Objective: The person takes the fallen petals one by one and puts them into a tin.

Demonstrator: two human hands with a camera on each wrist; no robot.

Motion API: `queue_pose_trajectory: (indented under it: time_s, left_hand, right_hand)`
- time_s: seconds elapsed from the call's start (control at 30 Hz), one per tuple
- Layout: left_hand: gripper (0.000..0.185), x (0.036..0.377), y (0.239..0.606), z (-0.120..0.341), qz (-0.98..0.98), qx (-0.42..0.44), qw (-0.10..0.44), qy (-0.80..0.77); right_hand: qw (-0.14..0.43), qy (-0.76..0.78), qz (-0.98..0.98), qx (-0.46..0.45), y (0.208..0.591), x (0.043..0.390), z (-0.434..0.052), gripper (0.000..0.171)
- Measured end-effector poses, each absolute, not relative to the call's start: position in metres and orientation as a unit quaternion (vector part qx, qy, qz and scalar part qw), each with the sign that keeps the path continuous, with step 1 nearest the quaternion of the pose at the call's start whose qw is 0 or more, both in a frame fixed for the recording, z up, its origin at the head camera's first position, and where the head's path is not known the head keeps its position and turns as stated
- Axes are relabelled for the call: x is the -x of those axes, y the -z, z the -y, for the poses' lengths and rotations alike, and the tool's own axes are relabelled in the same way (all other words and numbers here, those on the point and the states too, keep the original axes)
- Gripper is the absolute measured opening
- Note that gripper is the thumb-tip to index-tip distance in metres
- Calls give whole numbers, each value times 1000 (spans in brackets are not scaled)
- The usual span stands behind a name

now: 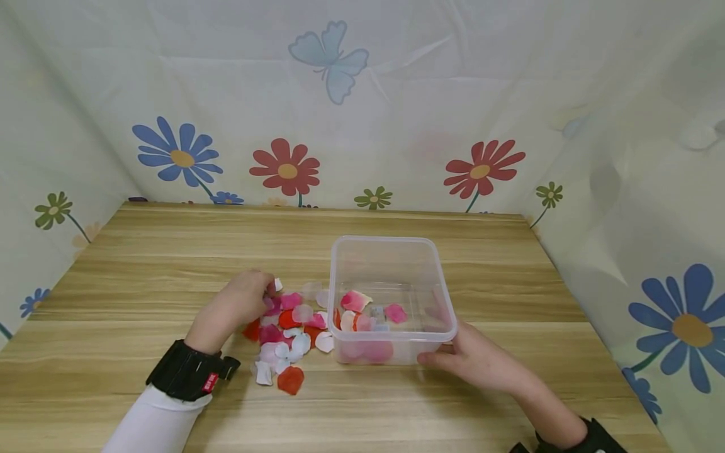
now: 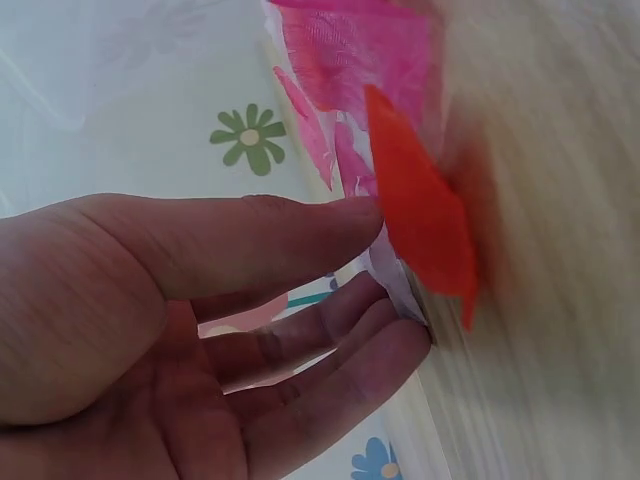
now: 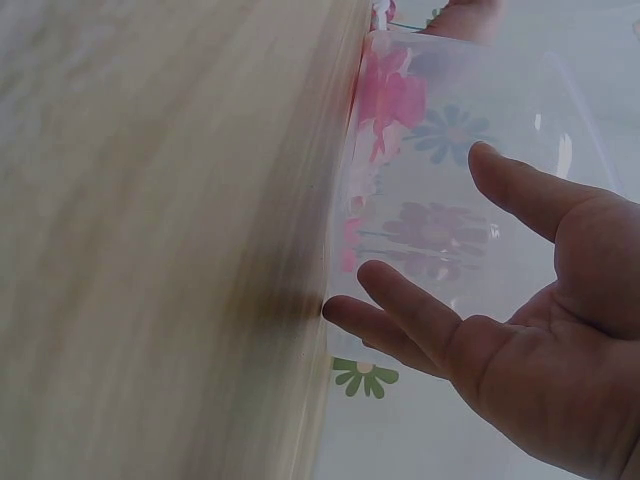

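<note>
Loose artificial petals in red, pink and white (image 1: 291, 318) lie spread left of a clear plastic box (image 1: 391, 336). My left hand (image 1: 243, 299) reaches down at the pile's far left edge. In the left wrist view, its thumb is beside an orange-red petal (image 2: 420, 210) and its lower fingertips touch a white petal (image 2: 395, 280); the index finger is mostly hidden behind the thumb. Several petals lie inside the box, among them a pink petal (image 1: 396, 313). My right hand (image 1: 478, 358) rests at the box's near right corner, thumb and fingers spread along its wall.
The wooden tabletop (image 1: 481, 270) carries the box and petals. A flower-printed cloth (image 1: 396, 113) hangs behind it and along both sides. A single red petal (image 1: 291, 380) lies at the near edge of the pile.
</note>
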State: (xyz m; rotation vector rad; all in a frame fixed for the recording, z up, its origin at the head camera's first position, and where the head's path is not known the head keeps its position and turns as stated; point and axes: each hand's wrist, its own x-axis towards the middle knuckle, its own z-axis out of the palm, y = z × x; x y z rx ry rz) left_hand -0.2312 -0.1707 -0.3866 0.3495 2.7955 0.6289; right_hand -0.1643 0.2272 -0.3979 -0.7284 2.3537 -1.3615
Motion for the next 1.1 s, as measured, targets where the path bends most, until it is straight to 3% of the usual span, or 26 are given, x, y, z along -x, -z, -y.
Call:
queue_pose_trajectory:
  time_s: [0.6, 1.1]
  left_hand:
    - [13, 236, 382, 177, -956, -102, 120, -247]
    - [8, 233, 368, 172, -954, -139, 54, -261]
  right_hand:
    - [159, 476, -826, 257, 398, 164, -227, 76]
    - [165, 480, -824, 250, 398, 163, -227, 77]
